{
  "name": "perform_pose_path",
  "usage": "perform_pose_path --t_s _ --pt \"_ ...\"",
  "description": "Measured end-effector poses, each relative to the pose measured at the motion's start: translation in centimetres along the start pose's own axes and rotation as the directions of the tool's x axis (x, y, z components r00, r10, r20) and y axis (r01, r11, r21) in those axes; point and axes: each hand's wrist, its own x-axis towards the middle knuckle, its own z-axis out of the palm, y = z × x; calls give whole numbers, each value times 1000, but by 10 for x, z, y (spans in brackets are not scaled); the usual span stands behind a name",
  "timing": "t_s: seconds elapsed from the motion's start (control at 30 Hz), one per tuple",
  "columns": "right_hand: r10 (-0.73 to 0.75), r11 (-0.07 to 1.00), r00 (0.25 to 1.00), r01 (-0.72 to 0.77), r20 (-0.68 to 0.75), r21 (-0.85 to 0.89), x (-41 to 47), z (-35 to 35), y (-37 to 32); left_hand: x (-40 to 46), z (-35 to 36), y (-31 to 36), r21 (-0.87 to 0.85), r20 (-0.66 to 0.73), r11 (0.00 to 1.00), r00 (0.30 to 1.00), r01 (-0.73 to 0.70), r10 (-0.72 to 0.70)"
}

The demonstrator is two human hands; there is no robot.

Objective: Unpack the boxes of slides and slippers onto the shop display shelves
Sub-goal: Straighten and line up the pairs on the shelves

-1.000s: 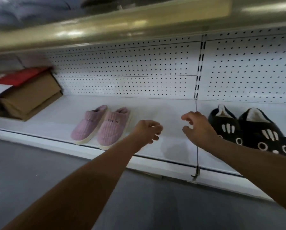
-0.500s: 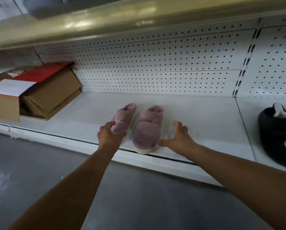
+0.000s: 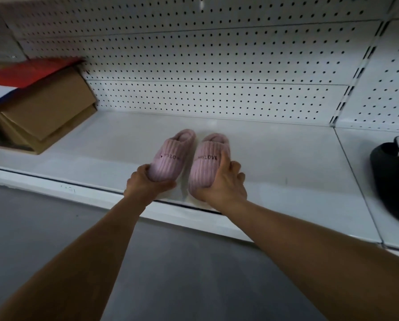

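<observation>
Two ribbed pink plush slippers on a white metal shelf, toes gripped by left hand and right hand; white pegboard behind, grey floor below.

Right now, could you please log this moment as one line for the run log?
left hand: grips left pink slipper | right hand: grips right pink slipper | both on white shelf | cardboard box at left

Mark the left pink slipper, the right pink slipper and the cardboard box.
left pink slipper [image 3: 170,156], head view, ribbed upper.
right pink slipper [image 3: 205,167], head view, ribbed upper.
cardboard box [image 3: 52,107], head view, brown side panel.
</observation>
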Motion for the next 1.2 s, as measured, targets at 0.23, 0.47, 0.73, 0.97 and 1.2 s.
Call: perform_pose_path --t_s 0.23,0.47,0.73,0.97,1.2 --pt "144 977 989 -137 -27 165 9 -26 30 -17 36 43 147 76 989 997 -31 20" --pt "177 976 978 -161 -107 147 1 -81 99 -48 94 91 152 163 980 981 -130 105" --pt "201 977 976 -194 -83 87 -5 -113 141 -70 125 119 199 230 967 967 -160 112" --pt "170 968 985 -165 -8 186 10 -130 136 -50 114 141 -32 348 989 926 -143 145" --pt "169 974 982 -179 82 141 11 -137 149 -55 120 143 -28 376 985 912 -167 166"
